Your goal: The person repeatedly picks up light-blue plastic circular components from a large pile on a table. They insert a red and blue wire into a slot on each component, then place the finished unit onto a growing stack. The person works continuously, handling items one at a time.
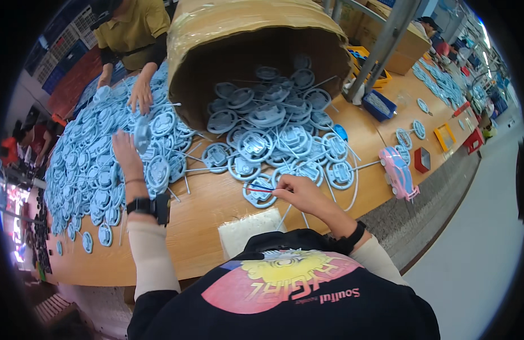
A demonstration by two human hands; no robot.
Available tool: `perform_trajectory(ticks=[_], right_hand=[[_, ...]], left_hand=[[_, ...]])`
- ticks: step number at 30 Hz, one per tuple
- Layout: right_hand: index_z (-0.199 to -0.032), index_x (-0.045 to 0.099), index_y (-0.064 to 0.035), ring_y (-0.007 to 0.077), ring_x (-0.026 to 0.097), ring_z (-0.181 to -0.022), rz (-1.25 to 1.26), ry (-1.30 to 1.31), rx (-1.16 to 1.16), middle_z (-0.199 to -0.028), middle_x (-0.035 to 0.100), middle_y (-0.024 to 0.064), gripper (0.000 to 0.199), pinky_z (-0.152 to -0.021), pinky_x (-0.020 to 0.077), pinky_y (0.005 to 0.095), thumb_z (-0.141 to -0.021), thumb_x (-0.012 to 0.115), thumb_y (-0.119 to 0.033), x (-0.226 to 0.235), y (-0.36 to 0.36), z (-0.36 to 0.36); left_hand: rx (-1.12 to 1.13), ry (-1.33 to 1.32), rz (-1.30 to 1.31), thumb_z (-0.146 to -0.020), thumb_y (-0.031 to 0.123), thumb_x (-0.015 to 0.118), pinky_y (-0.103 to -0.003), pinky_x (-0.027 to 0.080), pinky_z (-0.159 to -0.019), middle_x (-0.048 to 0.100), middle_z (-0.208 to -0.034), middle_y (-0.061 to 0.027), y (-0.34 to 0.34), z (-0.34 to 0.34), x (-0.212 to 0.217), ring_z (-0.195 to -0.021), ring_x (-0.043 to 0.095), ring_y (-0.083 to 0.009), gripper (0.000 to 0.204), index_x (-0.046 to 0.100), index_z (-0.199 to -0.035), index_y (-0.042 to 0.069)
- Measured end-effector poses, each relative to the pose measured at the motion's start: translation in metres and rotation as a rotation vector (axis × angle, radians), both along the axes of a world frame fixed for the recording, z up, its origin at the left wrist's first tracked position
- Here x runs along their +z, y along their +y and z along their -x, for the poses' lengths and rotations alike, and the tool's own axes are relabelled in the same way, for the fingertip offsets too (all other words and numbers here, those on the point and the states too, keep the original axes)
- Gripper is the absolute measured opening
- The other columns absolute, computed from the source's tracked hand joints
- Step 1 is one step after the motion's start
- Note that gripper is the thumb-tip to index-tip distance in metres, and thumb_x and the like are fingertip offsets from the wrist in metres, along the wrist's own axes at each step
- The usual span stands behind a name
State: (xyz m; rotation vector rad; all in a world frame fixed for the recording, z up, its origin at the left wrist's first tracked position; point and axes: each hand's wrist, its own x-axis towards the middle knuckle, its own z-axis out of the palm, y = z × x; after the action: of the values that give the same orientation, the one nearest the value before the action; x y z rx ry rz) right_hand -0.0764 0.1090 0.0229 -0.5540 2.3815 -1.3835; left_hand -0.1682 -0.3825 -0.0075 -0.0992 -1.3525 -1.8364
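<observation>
My left hand [127, 152] is raised at the edge of a big heap of light blue plastic wheel-shaped parts [92, 164]. A blurred light blue wheel-shaped part [142, 135] stands on edge against its fingers, apparently held. My right hand [300, 194] pinches thin red and dark blue strands [261, 189] that look like wires. They lie over a wheel-shaped part [258, 195] on the table, nearest to that hand. More such parts, several with pale stalks, spill from the mouth of a large cardboard drum [185, 62] lying on its side.
Across the heap, a co-worker's hand [140, 93] reaches over the parts. A whitish flat sheet [245, 231] lies before me on the wooden table [177, 258]. To the right are a pink toy car [395, 170], a dark blue bin [379, 106], a red box [422, 160] and a metal post [382, 48].
</observation>
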Motion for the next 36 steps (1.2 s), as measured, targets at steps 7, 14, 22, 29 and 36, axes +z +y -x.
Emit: perform_trajectory(ticks=[7, 14, 22, 29, 36], right_hand=[[-0.079, 0.056, -0.0027, 0.0079, 0.047, -0.057, 0.05, -0.108, -0.089, -0.064, 0.054, 0.0012, 0.019, -0.052, 0.0368, 0.0238, -0.079, 0.063, -0.021, -0.011, 0.016, -0.003], [-0.08, 0.058, -0.0023, 0.0137, 0.053, -0.059, -0.033, -0.14, -0.076, -0.066, 0.058, 0.0066, 0.023, -0.055, 0.0407, 0.0279, -0.079, 0.063, -0.024, -0.01, 0.016, -0.004], [-0.081, 0.057, -0.002, 0.005, 0.046, -0.057, 0.004, -0.122, -0.076, -0.063, 0.054, -0.0006, 0.018, -0.051, 0.0362, 0.0218, -0.079, 0.063, -0.018, -0.005, 0.015, -0.007], [-0.08, 0.056, -0.0019, 0.0043, 0.042, -0.054, 0.007, -0.128, -0.029, -0.061, 0.05, -0.002, 0.018, -0.048, 0.033, 0.0219, -0.08, 0.063, -0.018, -0.002, 0.012, -0.011], [-0.08, 0.055, -0.0022, 0.013, 0.047, -0.053, 0.04, 0.006, 0.031, -0.058, 0.053, 0.0052, 0.024, -0.05, 0.0363, 0.0279, -0.08, 0.062, -0.025, 0.024, -0.005, -0.019]], left_hand=[[0.597, -0.249, 1.121, -0.073, 0.007, 0.056, -0.04, 0.037, -0.089, 0.052, -0.108, -0.0175, 0.13, 0.011, -0.015, -0.101, 0.048, -0.0337, 0.036, 0.051, -0.107, -0.001], [0.1, -0.824, 1.335, -0.07, 0.024, 0.063, -0.039, 0.038, -0.091, 0.058, -0.101, -0.0212, 0.168, 0.012, -0.085, -0.101, 0.05, -0.0376, 0.04, 0.058, -0.101, -0.001], [-0.416, -1.112, 1.168, -0.062, 0.034, 0.067, -0.035, 0.048, -0.07, 0.064, -0.083, -0.0175, 0.168, 0.008, -0.04, -0.077, 0.061, -0.0288, 0.044, 0.062, -0.087, -0.003], [-0.783, -1.144, 0.451, -0.079, 0.012, 0.06, -0.024, 0.048, -0.058, 0.06, -0.074, -0.0029, 0.137, -0.068, -0.001, -0.063, 0.059, -0.0107, 0.014, 0.057, -0.089, 0.002], [-0.559, -0.803, -0.068, -0.084, 0.007, 0.056, -0.027, 0.052, -0.068, 0.059, -0.087, -0.0062, 0.184, -0.134, 0.039, -0.073, 0.061, -0.015, 0.019, 0.051, -0.101, 0.0]])
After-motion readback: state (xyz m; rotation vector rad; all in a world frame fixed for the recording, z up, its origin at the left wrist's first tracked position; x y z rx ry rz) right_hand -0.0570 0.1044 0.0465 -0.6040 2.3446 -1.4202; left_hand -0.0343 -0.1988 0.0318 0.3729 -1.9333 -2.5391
